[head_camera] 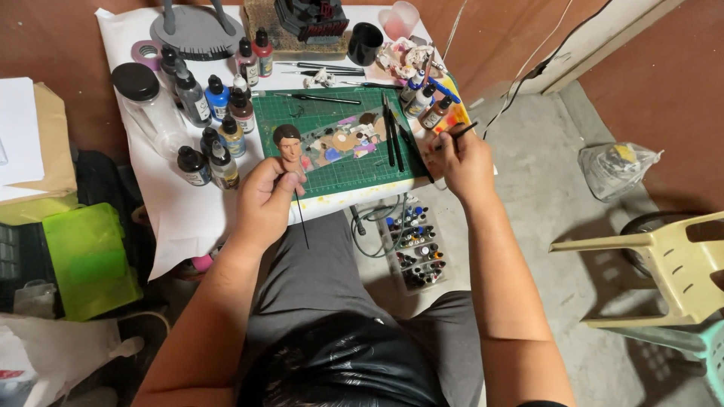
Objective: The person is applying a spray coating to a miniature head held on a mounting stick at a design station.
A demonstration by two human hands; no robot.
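The small painted model head with brown hair (288, 145) has its neck hidden inside the left hand (268, 197); the thin black paintbrush (457, 135) disappears into the right hand (461, 162), its tip too small to tell; the grey round stand (196, 32) is cut off by the top edge

A small painted head with brown hair (288, 145) stands upright over the green mat's edge.

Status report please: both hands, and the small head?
Left hand grips miniature head on its stick. Right hand grips brush. Nothing between them.
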